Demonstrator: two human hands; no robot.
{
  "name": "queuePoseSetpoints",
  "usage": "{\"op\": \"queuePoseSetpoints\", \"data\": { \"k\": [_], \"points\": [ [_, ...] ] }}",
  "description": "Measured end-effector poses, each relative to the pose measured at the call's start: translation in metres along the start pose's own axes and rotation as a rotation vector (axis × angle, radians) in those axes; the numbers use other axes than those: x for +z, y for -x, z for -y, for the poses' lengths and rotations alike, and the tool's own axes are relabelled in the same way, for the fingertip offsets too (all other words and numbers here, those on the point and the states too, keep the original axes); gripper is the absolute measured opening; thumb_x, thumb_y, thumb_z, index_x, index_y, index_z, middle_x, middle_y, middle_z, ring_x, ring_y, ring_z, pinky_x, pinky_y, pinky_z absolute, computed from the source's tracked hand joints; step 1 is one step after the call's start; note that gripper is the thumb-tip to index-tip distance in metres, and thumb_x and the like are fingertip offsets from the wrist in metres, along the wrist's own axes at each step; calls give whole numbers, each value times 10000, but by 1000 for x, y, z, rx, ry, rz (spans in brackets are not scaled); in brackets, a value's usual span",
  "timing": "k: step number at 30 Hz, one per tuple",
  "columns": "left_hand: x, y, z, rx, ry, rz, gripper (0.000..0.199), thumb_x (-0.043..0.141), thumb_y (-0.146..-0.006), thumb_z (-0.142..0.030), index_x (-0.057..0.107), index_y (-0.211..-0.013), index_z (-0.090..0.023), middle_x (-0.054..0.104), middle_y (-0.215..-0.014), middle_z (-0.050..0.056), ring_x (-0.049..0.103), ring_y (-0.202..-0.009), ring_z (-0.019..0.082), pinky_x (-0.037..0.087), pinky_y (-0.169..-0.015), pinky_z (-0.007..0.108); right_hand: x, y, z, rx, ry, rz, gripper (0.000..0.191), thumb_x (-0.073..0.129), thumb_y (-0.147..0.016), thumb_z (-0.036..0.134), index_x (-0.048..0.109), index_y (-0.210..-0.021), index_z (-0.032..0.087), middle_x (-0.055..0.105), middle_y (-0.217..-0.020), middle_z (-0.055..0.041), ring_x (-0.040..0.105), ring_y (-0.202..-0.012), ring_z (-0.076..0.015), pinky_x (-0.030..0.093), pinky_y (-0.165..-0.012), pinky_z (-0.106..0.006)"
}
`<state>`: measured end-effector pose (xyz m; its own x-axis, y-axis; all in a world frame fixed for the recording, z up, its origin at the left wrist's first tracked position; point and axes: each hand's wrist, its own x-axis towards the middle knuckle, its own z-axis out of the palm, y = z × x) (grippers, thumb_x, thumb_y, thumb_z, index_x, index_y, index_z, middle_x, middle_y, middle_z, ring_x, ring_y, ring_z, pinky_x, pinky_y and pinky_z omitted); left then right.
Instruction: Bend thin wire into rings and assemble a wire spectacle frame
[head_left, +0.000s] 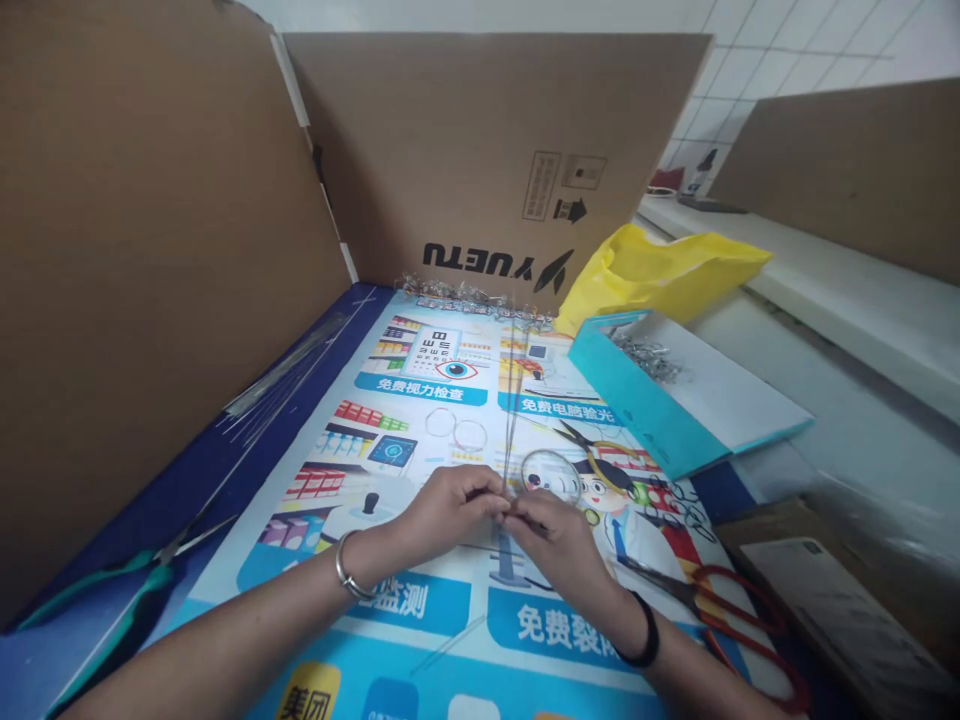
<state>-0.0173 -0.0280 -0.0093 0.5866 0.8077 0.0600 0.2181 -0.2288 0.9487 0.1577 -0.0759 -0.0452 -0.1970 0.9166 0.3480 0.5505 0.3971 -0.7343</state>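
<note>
Fingers (484, 487) of my left hand (457, 507) and right hand (556, 533) clamp thin wires (511, 420) rising toward twelve o'clock; red-handled scissors (681, 589) lie at four, green-handled pliers (163, 560) at eight.

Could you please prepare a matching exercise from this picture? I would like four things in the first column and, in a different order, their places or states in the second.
Column 1
1. thin wires
2. pliers with teal handles
3. scissors with red handles
4. turquoise box

Column 2
A. beside the right forearm
B. holding small metal pieces
C. rising from the fingers of the left hand and right hand
D. on the dark blue surface, at the picture's left

Right pairs: 1-C, 2-D, 3-A, 4-B
</note>
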Motion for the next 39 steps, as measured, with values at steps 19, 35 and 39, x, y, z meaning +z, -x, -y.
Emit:
{"op": "queuePoseSetpoints", "data": {
  "k": [19, 35, 39],
  "points": [
    [12, -1, 11, 156, -120, 47, 115, 623, -804, -131, 713, -847, -188, 711, -846, 18, 627, -815, 135, 456, -773, 231, -3, 6, -6, -153, 269, 14, 225, 549, -862, 203, 592, -643, 179, 562, -658, -28, 489, -718, -180, 372, -683, -318],
    [18, 1, 14, 48, 40, 34, 85, 626, -768, -145, 698, -730, -170, 688, -760, 13, 618, -731, 131, 464, -714, 225, 4, 8, -6, -97, 273, 14, 221, 555, -795, 134, 540, -580, 182, 571, -636, -29, 487, -698, -179, 361, -647, -315],
    [19, 4, 13, -5, 60, 85, 145, 570, -800, -168, 663, -688, -161, 649, -671, -10, 584, -649, 112, 448, -649, 207, 6, 8, -7, -86, 314, 20, 197, 575, -738, 68, 549, -575, 175, 572, -646, -33, 487, -718, -184, 361, -651, -309]
  ]
}}
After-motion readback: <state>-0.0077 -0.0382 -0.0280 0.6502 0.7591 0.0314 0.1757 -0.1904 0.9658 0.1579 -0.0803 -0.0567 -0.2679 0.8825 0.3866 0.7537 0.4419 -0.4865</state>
